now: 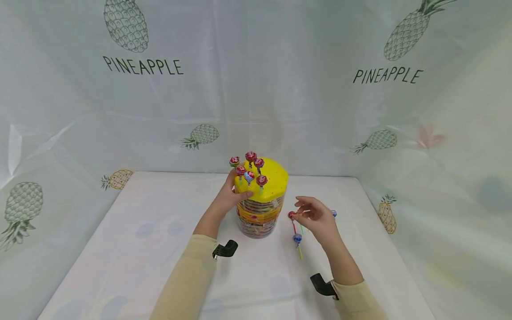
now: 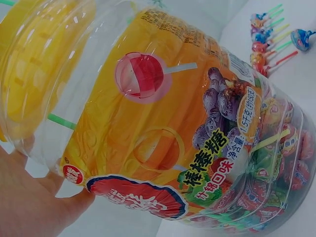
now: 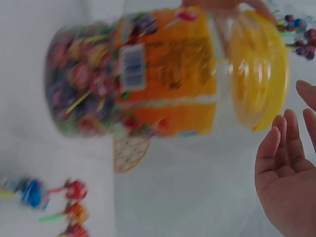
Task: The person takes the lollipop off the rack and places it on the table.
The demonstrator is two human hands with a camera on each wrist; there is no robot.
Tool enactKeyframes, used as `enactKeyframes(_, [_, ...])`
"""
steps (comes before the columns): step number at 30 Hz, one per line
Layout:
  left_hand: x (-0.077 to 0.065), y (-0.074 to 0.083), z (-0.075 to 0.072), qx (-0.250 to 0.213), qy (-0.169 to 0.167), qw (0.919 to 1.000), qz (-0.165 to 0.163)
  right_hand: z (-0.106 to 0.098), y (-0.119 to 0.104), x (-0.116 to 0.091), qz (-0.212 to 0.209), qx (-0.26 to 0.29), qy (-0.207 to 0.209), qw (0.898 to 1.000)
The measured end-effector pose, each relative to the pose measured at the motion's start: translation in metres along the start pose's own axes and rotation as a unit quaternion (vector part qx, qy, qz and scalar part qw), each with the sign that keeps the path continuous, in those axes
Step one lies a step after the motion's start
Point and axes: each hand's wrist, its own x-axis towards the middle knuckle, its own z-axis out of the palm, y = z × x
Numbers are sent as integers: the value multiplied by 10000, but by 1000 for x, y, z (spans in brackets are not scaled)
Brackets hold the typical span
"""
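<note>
Nearest, at one o'clock on the white surface (image 1: 160, 271), lay shiny-wrapped round lollipops on coloured sticks (image 1: 298, 238), presumably light and brittle, best pinched by the stick. The right hand (image 1: 317, 218) hung over them, fingers loosely bent, pinching nothing. At twelve o'clock stood the yellow-lidded clear plastic jar (image 1: 259, 218), probably heavy, slick; the left hand (image 1: 227, 195), fingers curled, gripped it high.

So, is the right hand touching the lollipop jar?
Apart. In the head view, white tabletop shows between the right hand and the lollipop jar.
</note>
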Motion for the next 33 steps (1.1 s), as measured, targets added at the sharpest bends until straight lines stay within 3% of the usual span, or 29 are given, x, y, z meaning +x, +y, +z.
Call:
enactKeyframes(12, [3,-2,-2,-53,-34,9998,180,48,-40,27,-1397,291,338,9892])
enactKeyframes(15, [3,-3,-3,-72,-51,9998,171,58,-44,28,-1580,357,381,9861])
enactKeyframes(24, [4,-8,-1,-94,-124,9995,270,79,-53,31,-1323,598,248,9891])
enactKeyframes(33, [1,-6,-2,-128,-107,9995,274,88,-56,32,-1047,585,319,9923])
